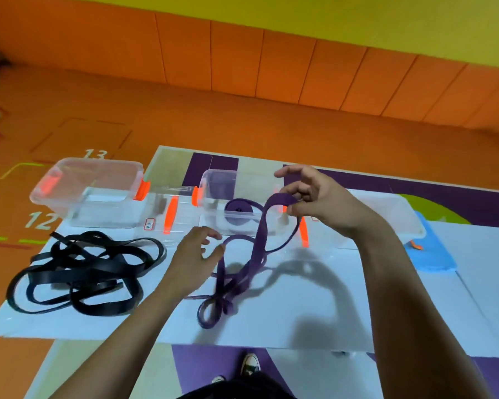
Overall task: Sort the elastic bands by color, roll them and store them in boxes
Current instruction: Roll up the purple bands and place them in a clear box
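**Purple band lifted at one end, black bands still in a heap**

The purple elastic band (257, 254) runs roughly away from the person — its near end lies in a small loop and knot-like tangle on the white board (300, 312), and its far end rises to the right hand (314, 200), arching over in a fold just in front of the middle clear box (213, 182). It is a flat, narrow strap, dark violet, with several slack loops crossing each other between the two hands.

The right hand pinches the raised fold of the band between thumb and fingers, the other fingers curled loosely above. The left hand (196, 251) is half open, fingers spread and bent, its fingertips touching or just beside a lower loop of the same band; a firm hold cannot be told.

Inside the middle box sits a rolled purple band (238, 208). To the left, a second clear box (90, 185) with orange clips stands on the board's far edge. The black elastic bands (81, 272) lie in a loose, flat tangle on the board's left side — well apart from the purple one.
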Tool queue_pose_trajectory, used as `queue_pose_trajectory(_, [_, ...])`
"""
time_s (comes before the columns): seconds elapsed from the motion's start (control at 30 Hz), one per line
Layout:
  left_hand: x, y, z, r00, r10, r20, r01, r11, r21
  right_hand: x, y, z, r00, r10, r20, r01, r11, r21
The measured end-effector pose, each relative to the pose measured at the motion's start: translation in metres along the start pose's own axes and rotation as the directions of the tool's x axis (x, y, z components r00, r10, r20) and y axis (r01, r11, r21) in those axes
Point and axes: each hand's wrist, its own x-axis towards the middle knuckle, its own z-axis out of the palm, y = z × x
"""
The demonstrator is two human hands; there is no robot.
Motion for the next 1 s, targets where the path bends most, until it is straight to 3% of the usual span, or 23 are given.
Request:
queue_pose_trajectory(0.1, [0.006,0.053,-0.018,0.972,0.174,0.155,-0.166,0.984,-0.064,0.004,-0.024,0.011,0.995,-0.008,0.094,0.015,0.998,-0.065])
queue_pose_trajectory(0.2, [0.012,0.084,-0.029,0.944,0.279,0.174,-0.276,0.96,-0.047,0.006,-0.037,0.018,0.998,-0.041,0.047,0.049,0.985,-0.167])
queue_pose_trajectory(0.27, [0.015,0.092,-0.036,0.95,0.296,0.1,-0.297,0.955,-0.013,0.008,-0.042,0.021,0.994,-0.085,-0.066,0.058,0.942,-0.331])
queue_pose_trajectory(0.37, [0.019,0.099,-0.042,0.916,0.392,-0.084,-0.379,0.915,0.137,0.017,-0.036,0.023,0.931,-0.244,-0.273,0.011,0.764,-0.645])
queue_pose_trajectory(0.43, [0.022,0.109,-0.044,0.856,0.477,-0.202,-0.422,0.868,0.263,0.022,-0.028,0.025,0.875,-0.346,-0.337,-0.029,0.659,-0.752])
queue_pose_trajectory(0.5, [0.025,0.118,-0.048,0.826,0.484,-0.288,-0.409,0.867,0.286,0.024,-0.021,0.025,0.841,-0.386,-0.379,-0.073,0.613,-0.787])
queue_pose_trajectory(0.63, [0.031,0.126,-0.056,0.843,0.441,-0.309,-0.387,0.895,0.222,0.025,-0.012,0.023,0.872,-0.258,-0.417,-0.152,0.667,-0.73])
queue_pose_trajectory(0.77, [0.037,0.122,-0.057,0.921,0.359,-0.153,-0.34,0.93,0.136,0.027,-0.013,0.029,0.905,-0.232,-0.356,-0.001,0.837,-0.547])
queue_pose_trajectory(0.87, [0.036,0.124,-0.053,0.975,0.216,-0.051,-0.221,0.968,-0.117,0.029,-0.021,0.035,0.92,-0.224,-0.323,0.08,0.911,-0.404])
queue_pose_trajectory(1.0, [0.035,0.134,-0.058,0.992,0.109,-0.061,-0.124,0.927,-0.355,0.026,-0.021,0.038,0.983,-0.122,-0.135,0.087,0.968,-0.236])
